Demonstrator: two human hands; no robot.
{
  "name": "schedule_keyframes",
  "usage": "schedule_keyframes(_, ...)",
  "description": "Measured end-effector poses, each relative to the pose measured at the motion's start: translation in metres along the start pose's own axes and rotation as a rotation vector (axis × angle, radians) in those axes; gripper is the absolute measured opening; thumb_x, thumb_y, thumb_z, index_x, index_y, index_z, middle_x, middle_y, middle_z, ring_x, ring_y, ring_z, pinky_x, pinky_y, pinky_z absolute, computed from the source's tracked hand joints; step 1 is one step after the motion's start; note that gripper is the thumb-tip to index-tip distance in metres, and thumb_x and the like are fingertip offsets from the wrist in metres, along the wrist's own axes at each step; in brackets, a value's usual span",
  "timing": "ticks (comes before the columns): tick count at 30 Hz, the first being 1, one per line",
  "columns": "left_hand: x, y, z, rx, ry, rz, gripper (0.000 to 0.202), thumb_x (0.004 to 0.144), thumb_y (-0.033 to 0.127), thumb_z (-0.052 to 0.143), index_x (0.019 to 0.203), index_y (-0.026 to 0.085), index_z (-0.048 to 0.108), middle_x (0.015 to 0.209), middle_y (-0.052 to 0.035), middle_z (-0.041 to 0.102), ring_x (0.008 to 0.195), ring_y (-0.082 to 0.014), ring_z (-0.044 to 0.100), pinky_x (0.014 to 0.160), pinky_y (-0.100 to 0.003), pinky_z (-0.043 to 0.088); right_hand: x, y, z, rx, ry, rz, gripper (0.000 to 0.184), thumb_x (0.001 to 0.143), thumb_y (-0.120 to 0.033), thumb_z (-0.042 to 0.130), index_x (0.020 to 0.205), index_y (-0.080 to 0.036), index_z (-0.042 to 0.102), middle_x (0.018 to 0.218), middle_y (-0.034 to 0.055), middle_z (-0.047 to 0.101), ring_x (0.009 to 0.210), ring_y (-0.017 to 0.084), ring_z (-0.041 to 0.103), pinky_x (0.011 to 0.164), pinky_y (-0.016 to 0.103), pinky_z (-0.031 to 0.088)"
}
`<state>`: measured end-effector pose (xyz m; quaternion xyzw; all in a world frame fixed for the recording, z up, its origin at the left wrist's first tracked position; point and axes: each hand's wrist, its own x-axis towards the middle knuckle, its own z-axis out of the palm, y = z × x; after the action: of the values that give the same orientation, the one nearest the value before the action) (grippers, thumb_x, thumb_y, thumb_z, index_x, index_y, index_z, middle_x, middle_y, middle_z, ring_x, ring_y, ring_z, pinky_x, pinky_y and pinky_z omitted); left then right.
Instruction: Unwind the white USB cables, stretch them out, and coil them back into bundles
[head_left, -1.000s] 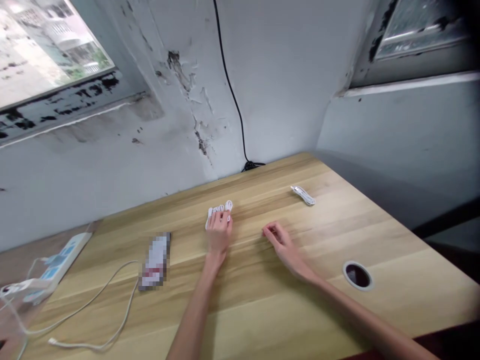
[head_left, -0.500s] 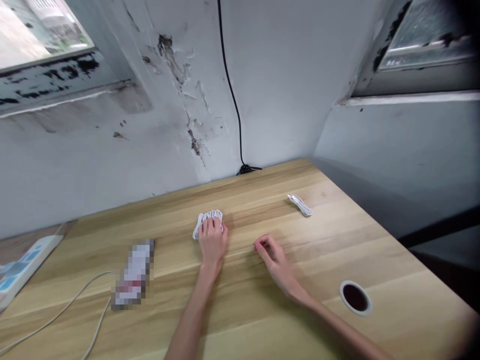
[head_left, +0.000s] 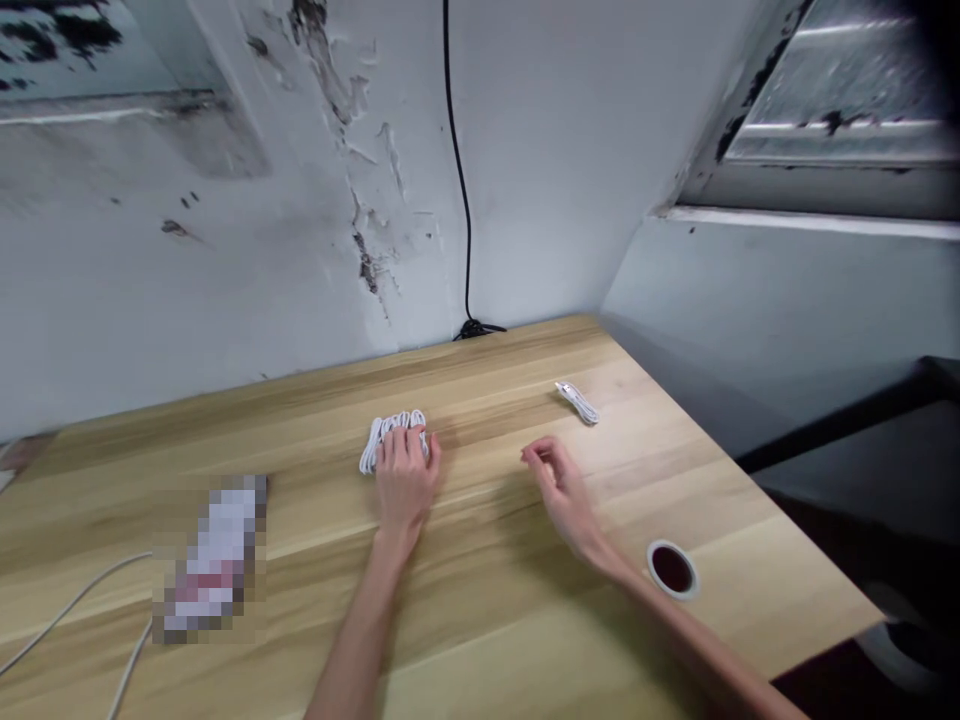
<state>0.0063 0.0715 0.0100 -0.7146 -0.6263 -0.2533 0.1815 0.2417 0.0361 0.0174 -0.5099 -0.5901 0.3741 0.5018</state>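
White coiled cable | under left-hand fingers | right hand empty

A pale wooden counter meets a corner of peeling white wall, a black cable running down it beneath a window.

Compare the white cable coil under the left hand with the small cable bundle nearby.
The coil is larger, in open loops; the bundle is smaller, tighter. The left hand covers the coil; the bundle lies untouched. The bundle shows a connector end; the coil shows none. Both are white, on the wooden tabletop.
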Motion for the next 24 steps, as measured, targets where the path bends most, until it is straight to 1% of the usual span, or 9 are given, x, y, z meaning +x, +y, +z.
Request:
schedule_keyframes(2, 0.0, -0.001, 0.001, -0.02, 0.006, 0.021, 0.021, 0.097, 0.028, 0.046, 0.102, 0.014, 0.061, 0.094, -0.0123, 0.062, 0.091, -0.0295, 0.055, 0.084, -0.04, 0.042, 0.023, 0.008, -0.023, -0.289, 0.016, -0.195, 0.019, 0.099, -0.036, 0.046, 0.096, -0.02, 0.055, 0.094, 0.008, 0.057, 0.091, 0.023, 0.052, 0.085, 0.039, 0.044)
schedule_keyframes(4, -0.001, -0.002, 0.001, -0.049, 0.012, 0.039, 0.02, 0.097, 0.026, 0.045, 0.101, 0.014, 0.061, 0.093, -0.012, 0.062, 0.09, -0.029, 0.055, 0.083, -0.04, 0.042, 0.048, 0.019, -0.049, -0.53, 0.07, -0.312, 0.017, 0.098, -0.033, 0.044, 0.095, -0.019, 0.054, 0.096, 0.0111, 0.057, 0.095, 0.027, 0.051, 0.088, 0.043, 0.042)
schedule_keyframes(7, 0.0, -0.003, 0.002, -0.08, 0.017, 0.062, 0.019, 0.097, 0.023, 0.044, 0.1, 0.015, 0.061, 0.093, -0.012, 0.062, 0.091, -0.0288, 0.055, 0.084, -0.04, 0.042, 0.077, 0.038, -0.081, -0.777, 0.119, -0.272, 0.019, 0.098, -0.035, 0.045, 0.098, -0.017, 0.052, 0.095, 0.0138, 0.056, 0.092, 0.028, 0.05, 0.081, 0.042, 0.044)
schedule_keyframes(9, 0.0, -0.003, 0.003, -0.082, 0.025, 0.081, 0.02, 0.097, 0.023, 0.043, 0.099, 0.014, 0.061, 0.092, -0.0119, 0.061, 0.09, -0.0289, 0.055, 0.083, -0.04, 0.042, 0.086, 0.047, -0.094, -0.969, 0.02, -0.271, 0.028, 0.097, -0.041, 0.047, 0.103, -0.015, 0.052, 0.099, 0.0169, 0.057, 0.094, 0.03, 0.05, 0.081, 0.042, 0.043)
schedule_keyframes(12, 0.001, -0.004, 0.005, -0.076, 0.038, 0.121, 0.021, 0.097, 0.022, 0.042, 0.098, 0.014, 0.061, 0.09, -0.012, 0.06, 0.089, -0.0295, 0.054, 0.082, -0.041, 0.042, 0.09, 0.055, -0.102, -1.163, -0.095, -0.244, 0.038, 0.097, -0.047, 0.047, 0.106, -0.011, 0.053, 0.103, 0.0205, 0.058, 0.098, 0.032, 0.049, 0.087, 0.044, 0.041)
schedule_keyframes(16, 0.002, -0.008, 0.008, -0.108, 0.052, 0.159, 0.019, 0.097, 0.022, 0.042, 0.096, 0.016, 0.06, 0.086, -0.01, 0.058, 0.087, -0.029, 0.054, 0.08, -0.041, 0.042, 0.096, 0.058, -0.105, -1.159, -0.178, -0.172, 0.033, 0.099, -0.04, 0.044, 0.101, -0.009, 0.055, 0.103, 0.0225, 0.058, 0.101, 0.033, 0.05, 0.092, 0.047, 0.037)
schedule_keyframes(20, 0.003, -0.008, 0.009, -0.182, 0.054, 0.218, 0.016, 0.097, 0.021, 0.043, 0.093, 0.018, 0.059, 0.083, -0.0083, 0.057, 0.084, -0.0276, 0.054, 0.079, -0.04, 0.041, 0.097, 0.051, -0.108, -1.045, -0.262, -0.168, 0.025, 0.1, -0.032, 0.038, 0.096, -0.013, 0.054, 0.097, 0.0156, 0.059, 0.095, 0.027, 0.051, 0.092, 0.043, 0.038)
schedule_keyframes(22, 0.002, 0.0, 0.007, -0.228, 0.062, 0.215, 0.014, 0.096, 0.021, 0.045, 0.091, 0.019, 0.058, 0.082, -0.0077, 0.058, 0.084, -0.0273, 0.054, 0.079, -0.04, 0.041, 0.089, 0.044, -0.104, -0.962, -0.295, -0.154, 0.029, 0.103, -0.035, 0.031, 0.093, -0.017, 0.051, 0.091, 0.0101, 0.057, 0.087, 0.023, 0.051, 0.086, 0.039, 0.04)
schedule_keyframes(24, -0.001, 0.017, 0.004, -0.332, 0.068, 0.171, 0.012, 0.096, 0.021, 0.046, 0.092, 0.019, 0.057, 0.082, -0.0068, 0.058, 0.084, -0.0265, 0.054, 0.079, -0.039, 0.04, 0.075, 0.034, -0.09, -0.77, -0.328, -0.108, 0.037, 0.104, -0.04, 0.021, 0.091, -0.02, 0.049, 0.086, 0.0052, 0.054, 0.076, 0.019, 0.048, 0.076, 0.034, 0.042)
